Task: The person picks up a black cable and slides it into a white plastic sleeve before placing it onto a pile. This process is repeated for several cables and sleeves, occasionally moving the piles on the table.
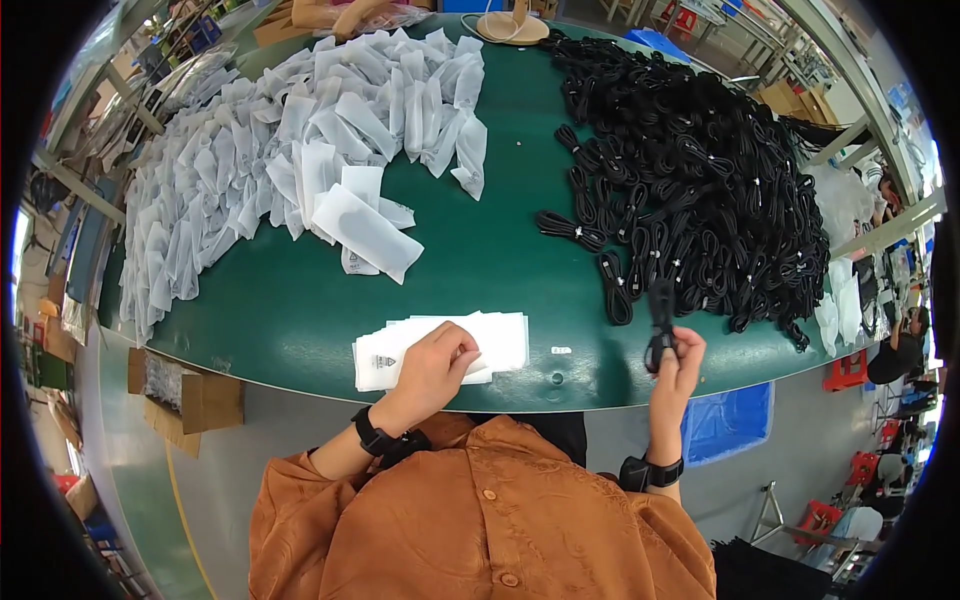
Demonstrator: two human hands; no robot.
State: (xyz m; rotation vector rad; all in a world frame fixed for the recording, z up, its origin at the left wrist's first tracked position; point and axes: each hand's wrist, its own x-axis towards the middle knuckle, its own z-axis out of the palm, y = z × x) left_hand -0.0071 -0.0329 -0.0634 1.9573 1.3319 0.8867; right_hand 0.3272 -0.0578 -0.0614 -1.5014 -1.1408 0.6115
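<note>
My right hand (680,362) is closed on a coiled black cable (662,315), holding it at its lower end over the front edge of the cable heap. Over a stack of flat white bags (505,340) near the table's front edge, my left hand (436,368) has its thumb and fingers pinched together. Whether a bag's edge is between those fingertips is hidden. The large heap of bundled black cables (690,180) covers the right side of the table. Filled whitish bags (365,235) lie in a broad pile on the left, a few of them toward the middle.
The green table (500,250) has a curved front edge close to my body. A small white label (561,350) lies between my hands. Below the table are a blue bin (728,425) at right and an open cardboard box (210,400) at left. Another person's arm (355,18) rests at the far side.
</note>
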